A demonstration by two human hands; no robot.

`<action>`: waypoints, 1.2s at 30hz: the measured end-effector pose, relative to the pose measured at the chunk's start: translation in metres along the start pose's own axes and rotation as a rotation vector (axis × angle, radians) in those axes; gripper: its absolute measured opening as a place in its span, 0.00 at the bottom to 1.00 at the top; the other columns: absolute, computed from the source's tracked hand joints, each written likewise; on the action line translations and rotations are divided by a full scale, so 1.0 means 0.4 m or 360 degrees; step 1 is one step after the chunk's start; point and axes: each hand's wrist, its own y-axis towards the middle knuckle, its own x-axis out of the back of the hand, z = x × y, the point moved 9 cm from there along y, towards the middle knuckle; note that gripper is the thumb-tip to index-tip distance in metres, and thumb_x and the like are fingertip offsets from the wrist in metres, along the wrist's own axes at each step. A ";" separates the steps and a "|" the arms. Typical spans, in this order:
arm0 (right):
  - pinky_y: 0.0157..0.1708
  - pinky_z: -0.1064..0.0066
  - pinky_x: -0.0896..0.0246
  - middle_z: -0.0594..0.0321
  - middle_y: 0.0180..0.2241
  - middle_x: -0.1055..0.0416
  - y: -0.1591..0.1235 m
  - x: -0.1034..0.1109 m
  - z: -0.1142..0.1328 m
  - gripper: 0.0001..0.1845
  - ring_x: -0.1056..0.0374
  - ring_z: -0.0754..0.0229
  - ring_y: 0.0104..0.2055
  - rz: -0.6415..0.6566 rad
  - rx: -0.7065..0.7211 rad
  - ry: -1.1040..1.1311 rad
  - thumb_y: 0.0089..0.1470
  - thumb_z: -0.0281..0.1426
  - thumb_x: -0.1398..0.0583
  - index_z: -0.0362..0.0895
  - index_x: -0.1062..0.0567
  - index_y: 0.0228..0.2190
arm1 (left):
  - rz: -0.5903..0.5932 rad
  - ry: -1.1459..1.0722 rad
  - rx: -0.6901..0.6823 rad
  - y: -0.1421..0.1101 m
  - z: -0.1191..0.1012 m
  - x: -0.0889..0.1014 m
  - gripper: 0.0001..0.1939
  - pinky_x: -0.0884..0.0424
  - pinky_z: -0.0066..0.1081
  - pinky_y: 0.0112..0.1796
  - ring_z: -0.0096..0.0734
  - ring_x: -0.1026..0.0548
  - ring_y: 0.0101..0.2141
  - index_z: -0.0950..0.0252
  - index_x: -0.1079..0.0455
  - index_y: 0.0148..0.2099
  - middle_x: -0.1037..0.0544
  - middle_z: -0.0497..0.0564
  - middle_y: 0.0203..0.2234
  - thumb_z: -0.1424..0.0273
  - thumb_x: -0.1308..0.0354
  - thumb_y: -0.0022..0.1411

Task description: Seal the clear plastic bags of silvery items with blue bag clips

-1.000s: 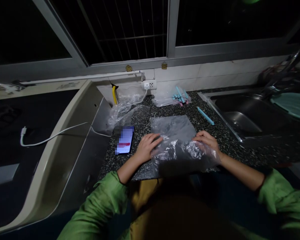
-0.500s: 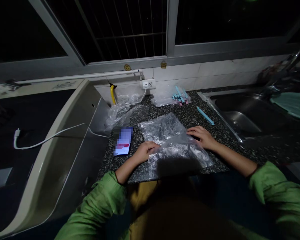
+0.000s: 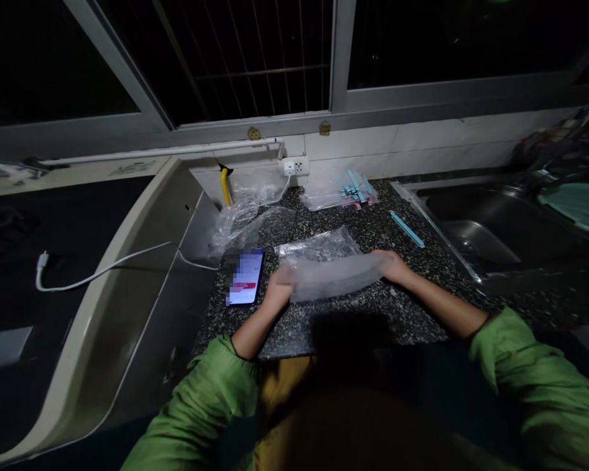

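1. Plastic film (image 3: 341,278), clear and wrinkled, lies between the two hands near the front of the speckled countertop (image 3: 412,317); its near part is bent up and back into a blurred band, while its far part rests flat on the stone.
2. Left hand (image 3: 278,288): at the left end of that band, fingers closed narrowly about the edge, so the film extends rightward from it. Blur hides the exact placing of the fingertips.
3. Right hand (image 3: 394,267): at the opposite end, curled around the film's right edge, a little farther from the counter's front than the left hand. The thumb's position cannot be told.
4. Band between the hands: it spans the gap and sags slightly in the middle, with the far flat part just beyond it.
5. Left of the left hand, near but apart, a lit phone (image 3: 248,278) lies on the counter; crumpled clear plastic (image 3: 238,219) is heaped behind it.
6. Beyond the right hand, a light-blue strip (image 3: 406,229) lies slanted beside the sink (image 3: 476,235).
7. Farther back, against the wall, more blue strips (image 3: 356,185) sit with a clear packet (image 3: 319,197) below the socket (image 3: 299,165).
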 end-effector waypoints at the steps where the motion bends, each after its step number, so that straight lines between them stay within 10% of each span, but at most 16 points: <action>1: 0.26 0.72 0.42 0.64 0.20 0.29 0.000 0.004 0.003 0.08 0.34 0.59 0.26 -0.0035 -0.0053 -0.0096 0.44 0.32 0.46 0.44 0.28 0.21 | -0.0013 -0.0001 0.0006 0.002 0.001 -0.001 0.04 0.28 0.35 0.38 0.37 0.25 0.33 0.67 0.29 0.28 0.22 0.52 0.25 0.75 0.44 0.46; 12: 0.24 0.70 0.46 0.62 0.27 0.24 -0.035 0.028 0.039 0.17 0.30 0.55 0.29 -0.0136 -0.0346 -0.0986 0.49 0.37 0.45 0.48 0.28 0.41 | -0.0223 0.0202 0.0036 -0.018 0.000 0.021 0.37 0.32 0.28 0.28 0.27 0.32 0.19 0.72 0.50 0.62 0.34 0.40 0.16 0.70 0.43 0.51; 18: 0.30 0.66 0.41 0.57 0.33 0.25 -0.068 0.032 0.059 0.20 0.30 0.52 0.35 -0.0220 -0.0111 -0.1022 0.53 0.36 0.46 0.45 0.31 0.47 | -0.0541 0.0723 -0.0667 -0.083 -0.117 0.059 0.31 0.35 0.43 0.48 0.42 0.31 0.47 0.67 0.45 0.60 0.30 0.61 0.46 0.66 0.45 0.55; 22: 0.42 0.64 0.40 0.53 0.43 0.29 -0.071 0.031 0.132 0.16 0.35 0.53 0.45 -0.0365 0.0529 -0.0952 0.56 0.32 0.49 0.44 0.27 0.43 | -0.0121 0.1085 -0.1131 -0.126 -0.184 -0.034 0.17 0.40 0.45 0.53 0.44 0.35 0.53 0.65 0.33 0.50 0.32 0.60 0.52 0.64 0.48 0.60; 26: 0.44 0.61 0.40 0.55 0.42 0.27 -0.046 -0.006 0.117 0.15 0.36 0.53 0.43 -0.0162 0.0664 -0.0955 0.57 0.33 0.49 0.44 0.24 0.39 | 0.0344 0.1302 -0.1167 -0.140 -0.158 -0.118 0.21 0.35 0.43 0.48 0.45 0.32 0.48 0.67 0.32 0.48 0.28 0.60 0.48 0.59 0.44 0.57; 36: 0.48 0.56 0.40 0.54 0.47 0.30 -0.095 0.013 0.110 0.26 0.36 0.51 0.49 -0.0011 0.1050 -0.0553 0.52 0.48 0.44 0.46 0.30 0.48 | 0.0302 0.1408 -0.1151 -0.124 -0.130 -0.089 0.10 0.31 0.36 0.40 0.37 0.26 0.38 0.64 0.29 0.39 0.23 0.56 0.37 0.75 0.51 0.59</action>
